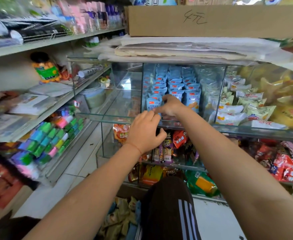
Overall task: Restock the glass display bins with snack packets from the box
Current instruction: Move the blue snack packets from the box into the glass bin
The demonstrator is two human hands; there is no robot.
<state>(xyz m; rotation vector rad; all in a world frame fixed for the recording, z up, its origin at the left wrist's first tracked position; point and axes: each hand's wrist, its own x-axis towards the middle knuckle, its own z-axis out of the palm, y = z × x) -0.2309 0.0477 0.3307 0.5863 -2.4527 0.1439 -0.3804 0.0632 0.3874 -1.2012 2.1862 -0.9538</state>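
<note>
A glass display bin (178, 124) in the middle of the upper glass shelf holds rows of upright light blue snack packets (176, 87). My right hand (170, 106) reaches over the bin's front rim, its fingers curled on the front-left blue packet (151, 104). My left hand (145, 131) hovers just in front of the rim below the right hand. Its fingers are loosely curled and its thumb is spread, with no packet visible in it. Loose packets in the box (120, 220) lie on the floor beside my knee.
The glass compartment (125, 94) left of the blue packets has nothing in it. The bin on the right holds white and yellow packets (237, 108). Lower glass shelves carry red and purple snacks (166, 151). A cardboard box (211, 21) sits on stacked paper above. Shelving with colourful goods lines the left.
</note>
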